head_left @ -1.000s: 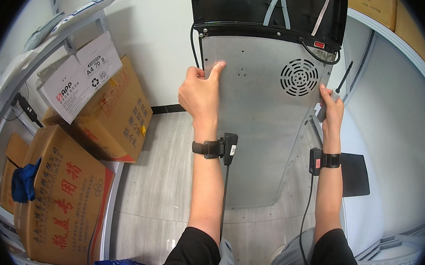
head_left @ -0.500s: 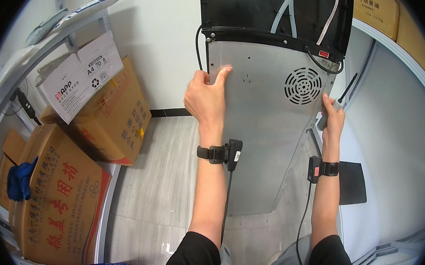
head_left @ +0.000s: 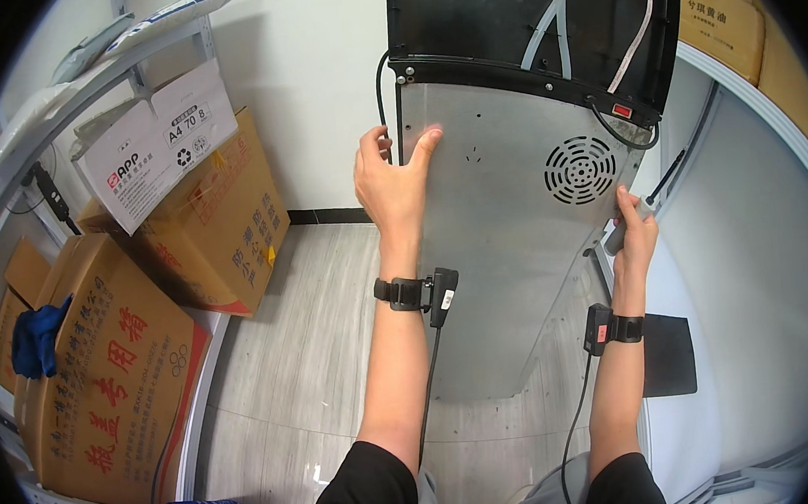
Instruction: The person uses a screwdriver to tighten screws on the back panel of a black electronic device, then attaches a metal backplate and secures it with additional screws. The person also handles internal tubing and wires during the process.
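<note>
Left hand [head_left: 394, 178] grasps the left edge of the tall grey metal back panel [head_left: 507, 245]; right hand [head_left: 635, 226] grips its right edge, near the round vent grille [head_left: 580, 170].

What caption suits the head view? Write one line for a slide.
Left hand and right hand grip opposite edges of a tall appliance's grey metal back panel, cardboard boxes alongside.

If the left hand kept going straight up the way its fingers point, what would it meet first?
Probably the black upper housing just above the grey metal back panel that the left hand grips; depth is unclear.
</note>
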Demonstrator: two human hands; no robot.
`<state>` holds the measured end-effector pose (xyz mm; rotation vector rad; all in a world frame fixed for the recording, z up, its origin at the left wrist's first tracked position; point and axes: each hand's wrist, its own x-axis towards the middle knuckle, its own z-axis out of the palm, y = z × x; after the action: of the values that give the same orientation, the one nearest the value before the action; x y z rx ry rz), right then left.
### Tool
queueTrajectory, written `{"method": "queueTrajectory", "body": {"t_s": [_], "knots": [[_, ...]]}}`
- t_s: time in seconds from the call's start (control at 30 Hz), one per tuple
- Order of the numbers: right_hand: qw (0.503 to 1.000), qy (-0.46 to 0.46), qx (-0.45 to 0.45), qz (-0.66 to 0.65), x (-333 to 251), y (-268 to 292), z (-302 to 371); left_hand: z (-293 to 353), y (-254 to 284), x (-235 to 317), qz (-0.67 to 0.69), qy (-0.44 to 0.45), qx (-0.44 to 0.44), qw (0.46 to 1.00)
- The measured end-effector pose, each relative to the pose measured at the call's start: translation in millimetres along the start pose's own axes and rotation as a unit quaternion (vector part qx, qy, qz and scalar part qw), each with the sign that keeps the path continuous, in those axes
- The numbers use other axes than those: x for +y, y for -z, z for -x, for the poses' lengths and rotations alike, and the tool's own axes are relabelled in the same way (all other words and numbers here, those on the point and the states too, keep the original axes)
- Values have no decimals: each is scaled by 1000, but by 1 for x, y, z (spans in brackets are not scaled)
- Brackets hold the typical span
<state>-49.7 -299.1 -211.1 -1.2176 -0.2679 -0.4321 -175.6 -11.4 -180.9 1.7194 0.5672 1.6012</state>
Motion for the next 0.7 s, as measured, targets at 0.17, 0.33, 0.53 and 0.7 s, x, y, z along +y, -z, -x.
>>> {"method": "queueTrajectory", "body": {"t_s": [0.17,0.33,0.53,0.7], "knots": [[1000,-5,8,8,1,0,0,4,-13,-8,146,73,-66,984],[998,12,29,50,1,2,-1,4,-13,-5,159,95,-120,975],[994,42,64,77,-1,-5,4,6,-14,-4,192,86,-105,972],[992,62,60,91,3,-3,3,6,-12,2,182,114,-112,970]]}}
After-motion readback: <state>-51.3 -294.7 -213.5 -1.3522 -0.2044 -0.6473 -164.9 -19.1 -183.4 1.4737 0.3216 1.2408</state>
